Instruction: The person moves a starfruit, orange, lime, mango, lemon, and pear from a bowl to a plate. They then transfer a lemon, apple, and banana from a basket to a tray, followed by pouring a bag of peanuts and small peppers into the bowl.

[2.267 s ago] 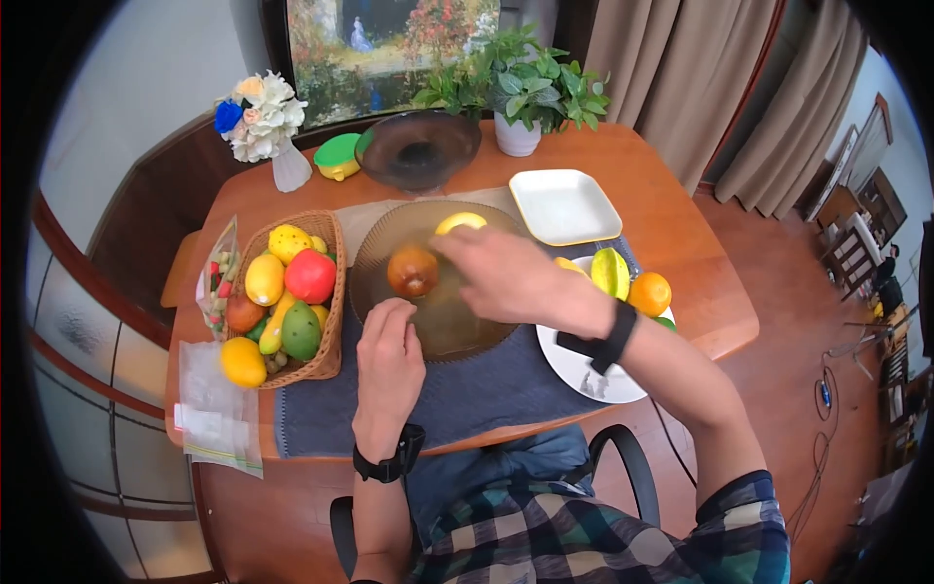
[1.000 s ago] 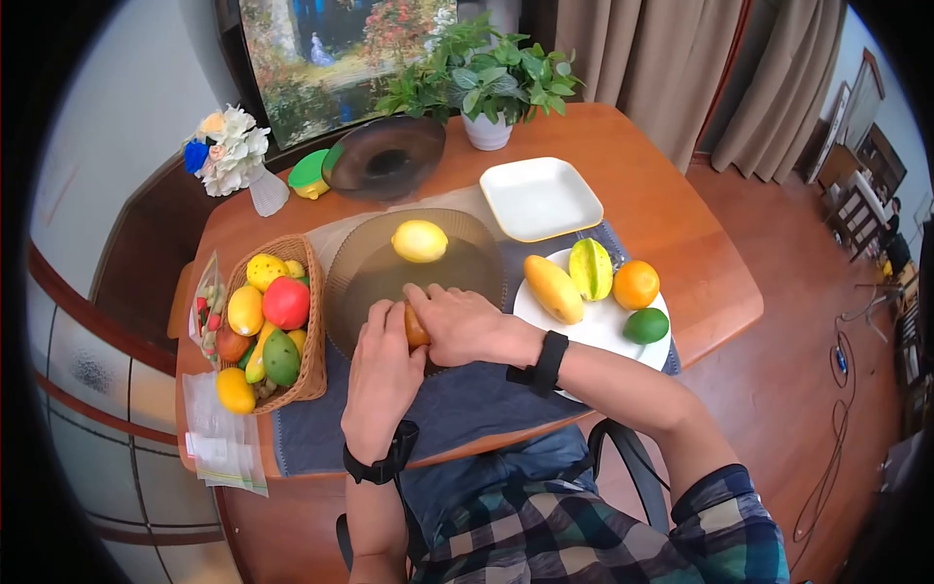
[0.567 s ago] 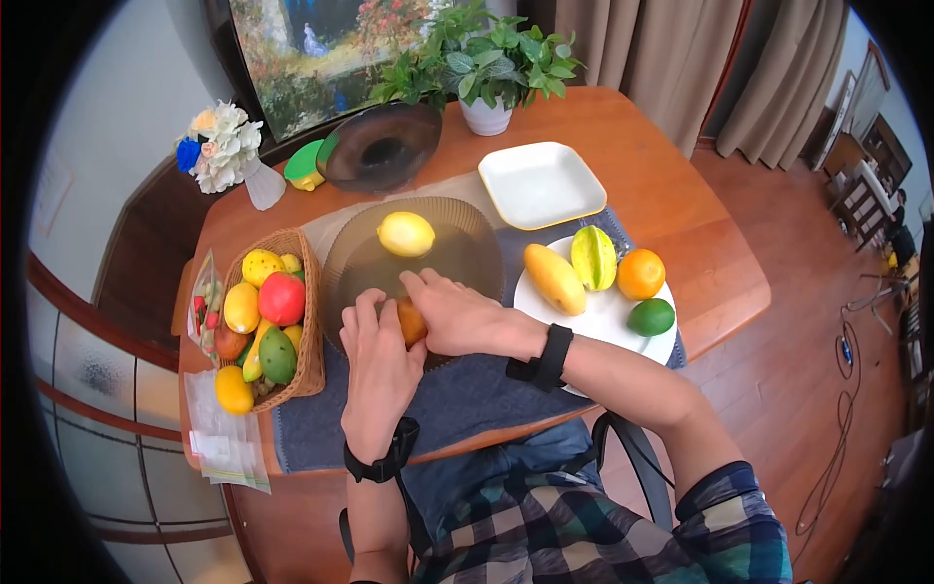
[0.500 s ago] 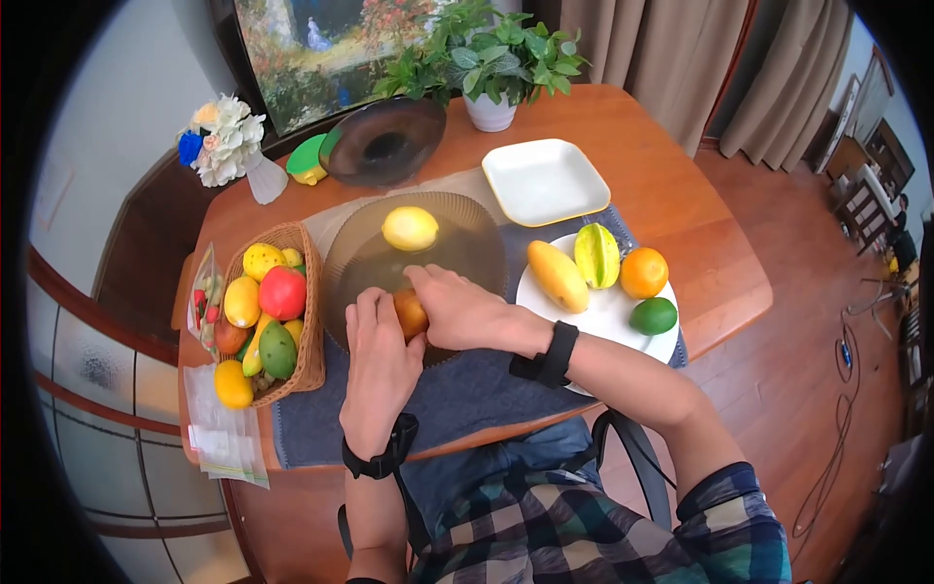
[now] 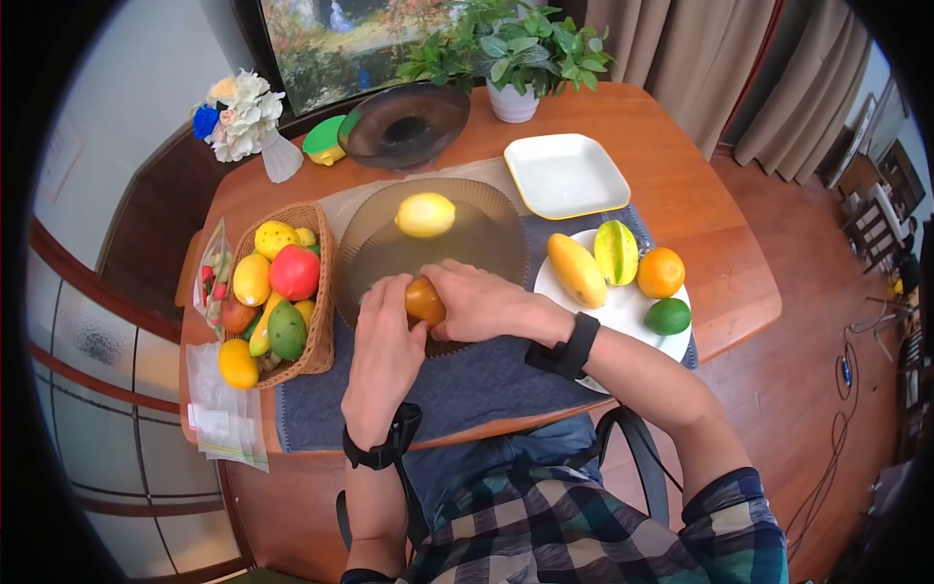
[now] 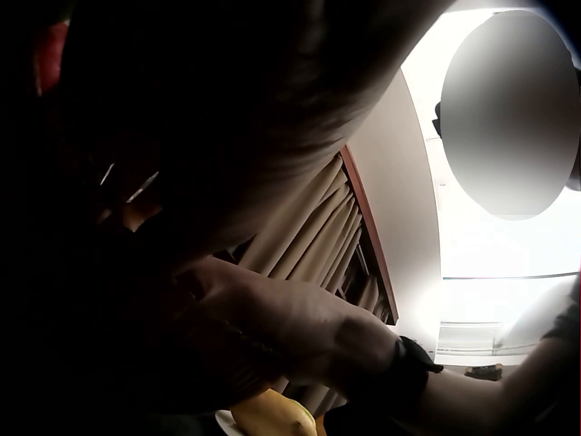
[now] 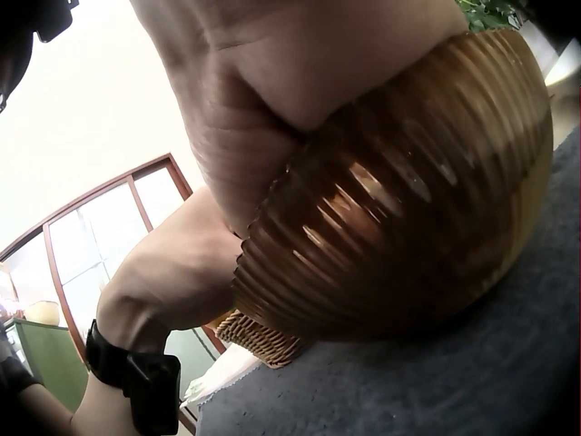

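Inside a brown ribbed glass bowl (image 5: pixel 506 238), close to its near rim, both hands hold a round orange-brown fruit (image 5: pixel 424 303). The left hand (image 5: pixel 377 341) grips it from the left, while the right hand (image 5: pixel 486 307) has its fingers bent over the other side. Part of the fruit shows between them; fingers hide the rest. A yellow lemon (image 5: pixel 425 214) lies toward the far side of the bowl. In the right wrist view the bowl's ribbed wall (image 7: pixel 408 200) hides the fingers. Most of the left wrist view is dark.
Left of the bowl stands a wicker basket (image 5: pixel 321 321) of mixed fruit, beside plastic bags (image 5: pixel 222 409). A white plate (image 5: pixel 618 316) with several fruits is at right, below a white square dish (image 5: pixel 564 175). A dark glass dish (image 5: pixel 375 127) stands behind.
The right hand has come back from near the lemon and joined the left hand on the orange-brown fruit. That fruit now sits nearer the front rim. The head view has shifted slightly.
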A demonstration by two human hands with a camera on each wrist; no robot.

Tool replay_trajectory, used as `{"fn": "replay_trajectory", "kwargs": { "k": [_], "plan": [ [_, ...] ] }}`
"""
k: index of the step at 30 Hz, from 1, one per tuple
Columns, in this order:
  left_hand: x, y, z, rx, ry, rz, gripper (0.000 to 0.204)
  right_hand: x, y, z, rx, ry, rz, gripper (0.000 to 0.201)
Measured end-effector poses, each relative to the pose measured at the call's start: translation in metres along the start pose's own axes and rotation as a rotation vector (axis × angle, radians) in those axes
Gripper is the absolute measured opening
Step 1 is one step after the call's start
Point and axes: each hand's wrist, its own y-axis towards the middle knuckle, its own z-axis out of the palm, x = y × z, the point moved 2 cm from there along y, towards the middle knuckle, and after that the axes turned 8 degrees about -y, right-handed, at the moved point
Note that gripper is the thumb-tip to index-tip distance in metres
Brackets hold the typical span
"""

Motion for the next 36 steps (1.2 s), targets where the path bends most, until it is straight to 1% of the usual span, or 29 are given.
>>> {"fn": "replay_trajectory", "kwargs": {
  "k": [2,3,5,7,9,11,12,13,15,16,18,19,20,21,23,24,26,27,29,30,33,36],
  "plan": [
    [0.001,0.000,-0.003,-0.027,-0.031,0.024,0.058,0.005,-0.002,-0.004,0.008,0.006,0.028,0.073],
    [-0.002,0.000,-0.006,-0.041,-0.073,-0.003,0.056,0.007,-0.004,-0.006,0.006,0.003,0.035,0.073],
    [-0.002,0.001,-0.006,-0.047,-0.124,-0.021,0.055,0.012,-0.010,-0.011,-0.049,0.082,0.015,0.077],
    [0.003,-0.001,-0.008,-0.123,-0.266,-0.030,0.052,0.019,-0.012,-0.022,-0.056,0.084,0.028,0.076],
    [0.006,-0.002,-0.009,-0.203,-0.341,-0.028,0.046,0.019,-0.014,-0.024,-0.059,0.086,0.037,0.076],
    [0.004,-0.004,-0.015,-0.252,-0.217,-0.016,0.044,0.019,-0.018,-0.028,-0.259,0.074,0.016,0.074],
    [0.008,-0.005,-0.015,-0.250,-0.222,-0.017,0.044,0.020,-0.021,-0.031,-0.307,0.036,0.025,0.075],
    [0.012,-0.006,-0.014,-0.249,-0.229,-0.027,0.043,0.022,-0.024,-0.038,-0.304,0.034,0.028,0.075],
    [0.015,-0.010,-0.012,-0.248,-0.239,-0.041,0.042,0.022,-0.033,-0.055,-0.374,0.023,0.050,0.076],
    [0.015,-0.011,-0.010,-0.224,-0.244,-0.055,0.042,0.019,-0.038,-0.058,-0.495,0.041,0.001,0.076],
    [0.016,-0.012,-0.010,-0.203,-0.244,-0.071,0.041,0.019,-0.056,-0.081,-0.503,0.063,0.000,0.076],
    [0.015,-0.013,-0.010,-0.202,-0.234,-0.042,0.041,0.019,-0.068,-0.092,-0.508,0.088,-0.001,0.076],
    [0.015,-0.015,-0.010,-0.202,-0.225,-0.017,0.040,0.016,-0.082,-0.101,-0.554,0.068,0.006,0.075],
    [0.017,-0.016,-0.012,-0.208,-0.225,-0.029,0.040,0.012,-0.096,-0.111,-0.598,0.046,0.013,0.073],
    [0.017,-0.015,-0.013,-0.198,-0.227,-0.007,0.039,0.017,-0.130,-0.136,-0.515,0.057,0.229,0.069],
    [0.017,-0.015,-0.012,-0.206,-0.238,-0.023,0.039,0.012,-0.143,-0.140,-0.497,0.045,0.227,0.069],
    [0.016,-0.014,-0.009,-0.203,-0.239,-0.003,0.038,0.003,-0.168,-0.146,-0.510,-0.116,0.347,0.066],
    [0.017,-0.015,-0.007,-0.204,-0.249,-0.010,0.038,-0.003,-0.178,-0.144,-0.501,-0.124,0.350,0.066],
    [0.018,-0.015,-0.004,-0.211,-0.164,0.044,0.037,-0.017,-0.193,-0.135,-0.436,-0.109,0.429,0.064],
    [0.019,-0.015,-0.004,-0.206,-0.168,0.044,0.037,-0.022,-0.198,-0.129,-0.381,-0.097,0.460,0.064],
    [0.020,-0.015,-0.003,-0.204,-0.156,0.045,0.037,-0.038,-0.204,-0.108,-0.335,-0.159,0.447,0.063],
    [0.019,-0.015,-0.004,-0.205,-0.155,0.049,0.036,-0.049,-0.206,-0.094,-0.338,-0.210,0.443,0.062]
  ]
}}
